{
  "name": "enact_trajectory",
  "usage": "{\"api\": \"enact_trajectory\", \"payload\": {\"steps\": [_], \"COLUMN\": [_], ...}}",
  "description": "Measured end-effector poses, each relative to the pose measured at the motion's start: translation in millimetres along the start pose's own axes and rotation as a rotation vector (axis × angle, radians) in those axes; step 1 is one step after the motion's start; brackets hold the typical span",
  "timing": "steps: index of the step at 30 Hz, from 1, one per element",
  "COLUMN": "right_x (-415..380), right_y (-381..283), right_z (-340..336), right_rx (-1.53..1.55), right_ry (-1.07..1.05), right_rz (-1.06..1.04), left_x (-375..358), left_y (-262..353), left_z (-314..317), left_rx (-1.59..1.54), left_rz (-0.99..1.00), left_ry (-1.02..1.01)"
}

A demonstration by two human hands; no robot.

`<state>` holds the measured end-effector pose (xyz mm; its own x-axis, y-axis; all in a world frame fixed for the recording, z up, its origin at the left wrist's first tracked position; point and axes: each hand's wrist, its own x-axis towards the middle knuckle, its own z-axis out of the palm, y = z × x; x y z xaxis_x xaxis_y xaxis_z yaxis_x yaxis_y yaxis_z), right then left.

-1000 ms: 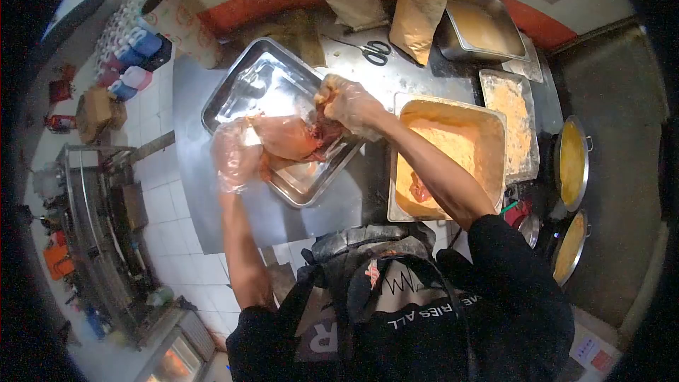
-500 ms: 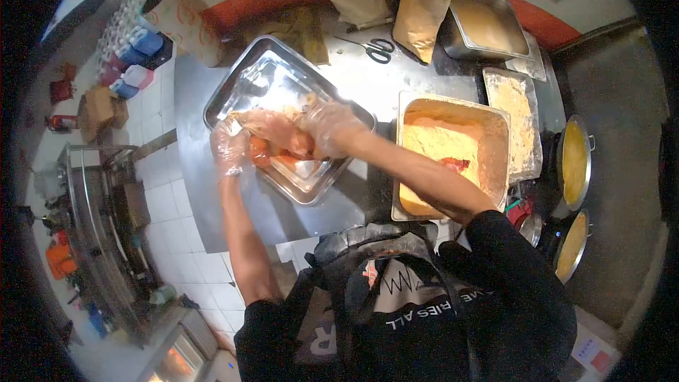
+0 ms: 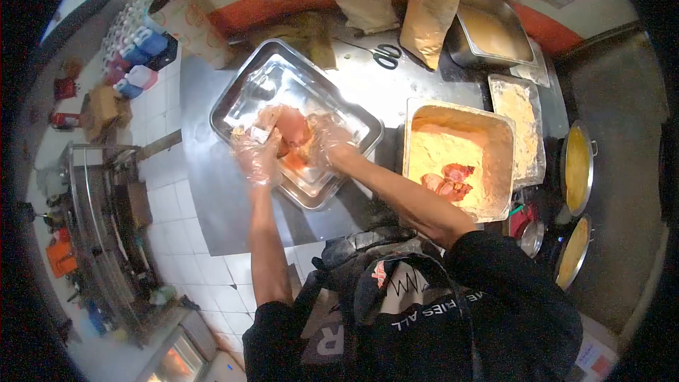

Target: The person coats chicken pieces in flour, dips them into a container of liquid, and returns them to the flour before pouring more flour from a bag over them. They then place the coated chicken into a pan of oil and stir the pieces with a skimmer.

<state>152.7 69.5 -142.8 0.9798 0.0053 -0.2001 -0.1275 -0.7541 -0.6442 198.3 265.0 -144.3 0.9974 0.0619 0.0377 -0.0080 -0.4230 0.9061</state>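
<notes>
Over a shiny metal tray, my left hand in a clear plastic glove is closed on raw meat. My right hand, gloved too, is closed round the other side of the same meat. Reddish liquid shows in the tray beneath it. To the right of my right hand stands a deep rectangular container of pale yellow powder, with dark red meat pieces lying on the powder.
Black-handled scissors lie behind the tray. An upright bag and a metal pan stand at the back. A flour-dusted tray sits right of the powder container. Two round pans are at the far right.
My hands have come closer together, and the meat between them is bunched up instead of stretched. The view has shifted slightly, and more red meat shows in the powder container.
</notes>
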Motion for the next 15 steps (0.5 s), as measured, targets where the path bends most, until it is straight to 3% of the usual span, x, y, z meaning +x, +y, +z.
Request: {"api": "enact_trajectory", "payload": {"steps": [3, 4, 6, 8, 9, 10, 11, 12, 15], "right_x": [-10, -6, -9, -39, -70, -85, -95, -103, -136], "right_y": [-14, -12, -3, 3, -66, -58, 33, 34, -19], "right_z": [-10, -12, -23, -71, -161, -186, -167, -180, -248], "right_rx": [-0.014, 0.02, 0.048, 0.157, 0.225, 0.212, 0.134, 0.133, -0.301], "right_ry": [0.054, 0.026, 0.001, 0.113, -0.199, -0.184, -0.088, -0.089, -0.436], "right_rz": [-0.086, -0.021, 0.045, -0.083, 0.102, -0.003, -0.034, -0.029, -0.031], "left_x": [-5, -11, -19, -19, -20, -20, -21, -21, -23], "left_y": [-7, 6, 30, 31, 29, 24, 17, 13, 16], "left_z": [3, 0, -6, -9, -11, -12, -11, -8, -7], "left_rx": [0.455, 0.455, 0.925, 0.811, 0.7, 0.701, 0.783, 0.859, 0.781], "left_rz": [0.212, 0.213, 0.214, 0.159, 0.107, 0.094, 0.223, 0.357, 0.466], "left_ry": [0.162, 0.16, 0.231, 0.143, 0.061, 0.059, 0.146, 0.234, 0.246]}}
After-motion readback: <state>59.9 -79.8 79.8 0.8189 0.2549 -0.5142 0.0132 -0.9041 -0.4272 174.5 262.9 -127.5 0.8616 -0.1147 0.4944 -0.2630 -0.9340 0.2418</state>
